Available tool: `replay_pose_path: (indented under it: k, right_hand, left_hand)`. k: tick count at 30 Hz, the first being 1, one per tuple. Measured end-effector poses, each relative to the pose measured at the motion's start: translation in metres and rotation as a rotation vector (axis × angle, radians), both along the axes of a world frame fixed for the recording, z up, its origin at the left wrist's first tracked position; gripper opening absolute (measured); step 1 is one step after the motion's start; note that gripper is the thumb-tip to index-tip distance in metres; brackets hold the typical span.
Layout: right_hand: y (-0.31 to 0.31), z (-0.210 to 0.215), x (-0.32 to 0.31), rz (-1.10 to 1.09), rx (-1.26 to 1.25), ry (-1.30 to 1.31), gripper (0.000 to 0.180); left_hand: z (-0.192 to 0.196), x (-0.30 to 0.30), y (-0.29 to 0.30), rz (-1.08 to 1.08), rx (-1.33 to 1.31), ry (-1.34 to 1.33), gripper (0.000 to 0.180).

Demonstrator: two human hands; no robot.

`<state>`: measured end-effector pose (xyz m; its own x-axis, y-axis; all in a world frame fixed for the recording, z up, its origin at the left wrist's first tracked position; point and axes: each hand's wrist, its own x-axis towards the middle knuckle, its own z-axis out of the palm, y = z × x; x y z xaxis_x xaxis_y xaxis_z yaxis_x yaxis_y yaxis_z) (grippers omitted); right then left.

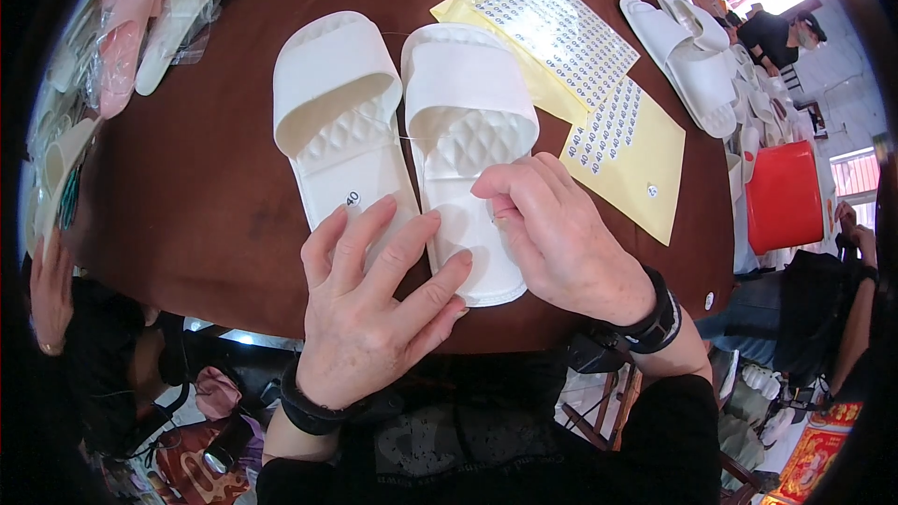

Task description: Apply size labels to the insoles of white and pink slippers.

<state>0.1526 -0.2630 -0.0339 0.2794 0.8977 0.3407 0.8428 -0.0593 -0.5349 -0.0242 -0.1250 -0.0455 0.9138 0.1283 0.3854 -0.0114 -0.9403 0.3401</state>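
Observation:
A pair of white slide slippers lies side by side in front of me, toes pointing away. On the insole of the left slipper [339,82] sits a small round printed sticker [352,198]. My left hand [379,304] is open, fingers spread over the heels of both slippers. Over the right slipper [470,84], my right hand [561,238] is closed, thumb and fingers bent together above the insole's right side. What its fingertips hold, if anything, is hidden. A thin thread seems to run between the two straps. Beyond my right hand lie yellow-backed sticker sheets [662,164].
A brown cloth [201,215] covers the table. Pink and white slippers [131,33], some in clear bags, lie at the far left. More white slippers [687,61] and a red container [786,196] stand on the right. Other people [781,37] are around the table.

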Motion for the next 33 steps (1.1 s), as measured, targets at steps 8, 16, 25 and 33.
replay_pose_path:
  k: [8, 16, 25, 33]
  right_hand:
    - [-0.0049, 0.0043, -0.0014, -0.033, -0.001, 0.118, 0.022]
    - [-0.0001, 0.0030, -0.0008, 0.008, -0.011, -0.040, 0.030]
    - [0.0002, -0.0025, -0.0024, -0.002, 0.027, -0.039, 0.029]
    - [-0.0055, 0.0044, -0.0002, -0.002, 0.013, -0.011, 0.027]
  left_hand:
    - [0.0011, -0.0009, 0.0003, 0.001, 0.002, 0.010, 0.036]
    - [0.0001, -0.0004, 0.0008, -0.009, 0.007, -0.013, 0.035]
    - [0.0005, -0.0003, 0.0002, -0.004, 0.010, -0.003, 0.035]
    - [0.0002, -0.0003, 0.0009, -0.008, 0.005, -0.008, 0.035]
